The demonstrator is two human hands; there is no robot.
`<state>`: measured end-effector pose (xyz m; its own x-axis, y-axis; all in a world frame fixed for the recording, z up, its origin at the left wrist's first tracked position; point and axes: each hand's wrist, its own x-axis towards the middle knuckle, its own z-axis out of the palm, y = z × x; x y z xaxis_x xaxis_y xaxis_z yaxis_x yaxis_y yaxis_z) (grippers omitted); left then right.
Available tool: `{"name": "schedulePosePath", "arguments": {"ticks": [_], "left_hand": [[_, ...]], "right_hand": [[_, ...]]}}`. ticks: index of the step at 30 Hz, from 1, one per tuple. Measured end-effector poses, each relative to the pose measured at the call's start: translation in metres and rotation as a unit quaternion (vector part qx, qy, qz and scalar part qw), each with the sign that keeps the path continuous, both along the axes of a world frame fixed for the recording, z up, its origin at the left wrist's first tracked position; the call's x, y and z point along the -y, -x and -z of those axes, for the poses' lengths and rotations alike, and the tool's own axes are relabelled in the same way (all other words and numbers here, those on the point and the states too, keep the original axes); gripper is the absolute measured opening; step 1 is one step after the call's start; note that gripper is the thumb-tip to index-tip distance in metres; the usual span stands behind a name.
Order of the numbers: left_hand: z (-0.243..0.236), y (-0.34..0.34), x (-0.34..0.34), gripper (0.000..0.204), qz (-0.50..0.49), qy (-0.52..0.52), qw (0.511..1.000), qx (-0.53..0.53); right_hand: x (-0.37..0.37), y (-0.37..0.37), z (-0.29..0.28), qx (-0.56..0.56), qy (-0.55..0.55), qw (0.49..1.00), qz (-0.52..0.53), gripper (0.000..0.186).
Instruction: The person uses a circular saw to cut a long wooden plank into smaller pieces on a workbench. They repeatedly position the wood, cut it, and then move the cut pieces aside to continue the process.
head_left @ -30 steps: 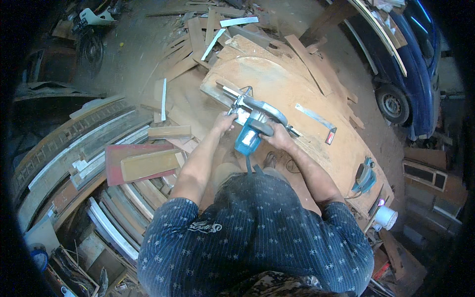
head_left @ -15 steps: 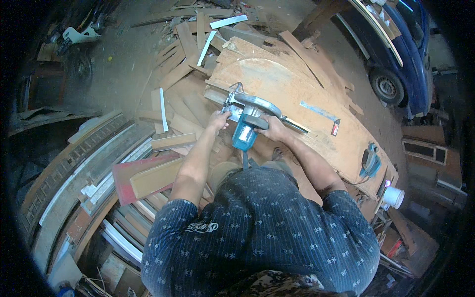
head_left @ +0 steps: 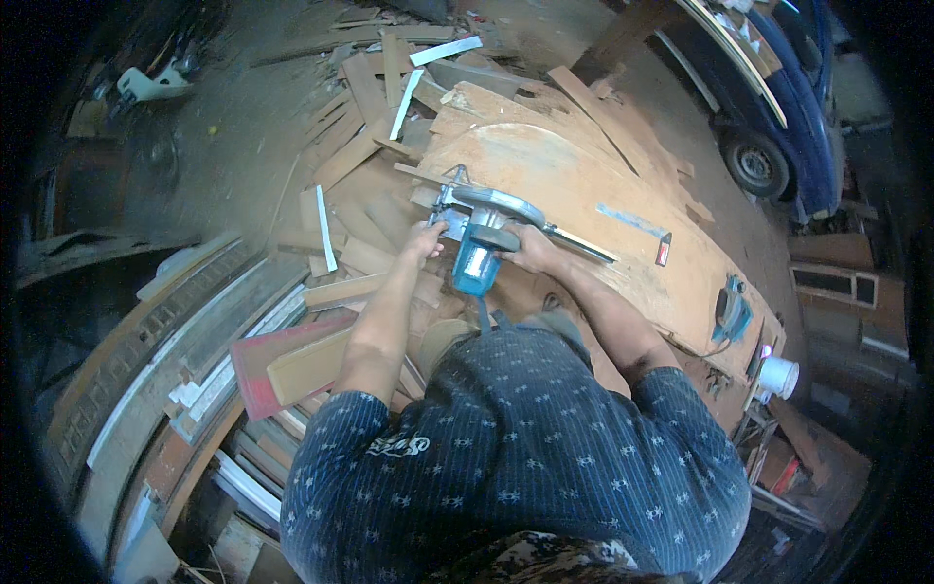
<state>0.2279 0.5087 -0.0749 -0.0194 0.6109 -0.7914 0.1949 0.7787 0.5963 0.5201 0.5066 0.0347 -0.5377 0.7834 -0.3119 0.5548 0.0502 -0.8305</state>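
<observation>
Teal and grey, the saw point(head_left: 475, 271) is at the near left edge of a dusty wooden sheet point(head_left: 545, 146). I see the right hand point(head_left: 530, 249) wrapped round its handle point(head_left: 496, 237); the left hand point(head_left: 425, 242) curls its fingers at the saw's left end, whether pinching I cannot tell. I judge the step is guiding the saw, and moving it calls for steady two-handed control. A square point(head_left: 632, 220) and planer point(head_left: 732, 313) lie right; offcuts point(head_left: 362, 92) litter far left; a blue car point(head_left: 800, 146) stands far right.
</observation>
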Motion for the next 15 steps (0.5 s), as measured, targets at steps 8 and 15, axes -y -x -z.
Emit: {"name": "schedulePosePath", "arguments": {"ticks": [8,15], "left_hand": [[0.023,0.03,-0.01,0.03,-0.025,0.01,0.998,0.064],[-0.001,0.077,-0.031,0.028,0.012,-0.027,1.0,0.007]], "right_hand": [[-0.003,0.023,0.039,-0.006,-0.138,0.99,0.024,0.052],[-0.014,0.054,0.008,-0.101,-0.055,0.992,0.043,0.048]]}}
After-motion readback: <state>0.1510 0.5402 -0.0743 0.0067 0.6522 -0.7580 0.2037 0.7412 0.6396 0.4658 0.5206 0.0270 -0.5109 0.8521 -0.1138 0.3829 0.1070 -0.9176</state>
